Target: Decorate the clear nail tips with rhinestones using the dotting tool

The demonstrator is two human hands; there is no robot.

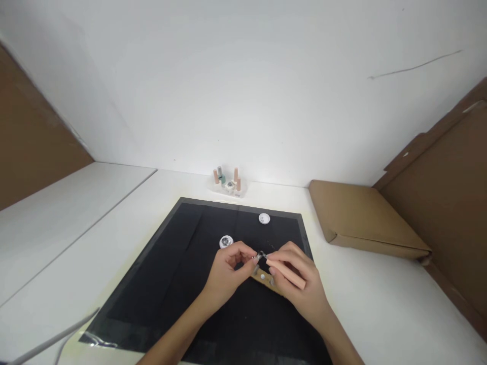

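My right hand (299,276) grips a peach nail polish brush cap (287,274) between thumb and fingers, its thin end pointing left. Close to that tip, my left hand (232,271) is pinched around a small shiny piece (260,255), too small to make out clearly. Under both hands lies a narrow wooden strip (269,282) with small pale round pieces on it, partly hidden by my right hand. Just beyond my left hand sits a white round dish (225,241) with something silvery inside. A second white dish (264,218) stands farther back.
A black mat (182,274) covers the middle of the white table (102,228). At the wall stands a clear tray (218,190) of peach-, grey- and green-coloured bottles. A flat cardboard box (365,218) lies right of the mat; upright cardboard (449,192) stands beyond it.
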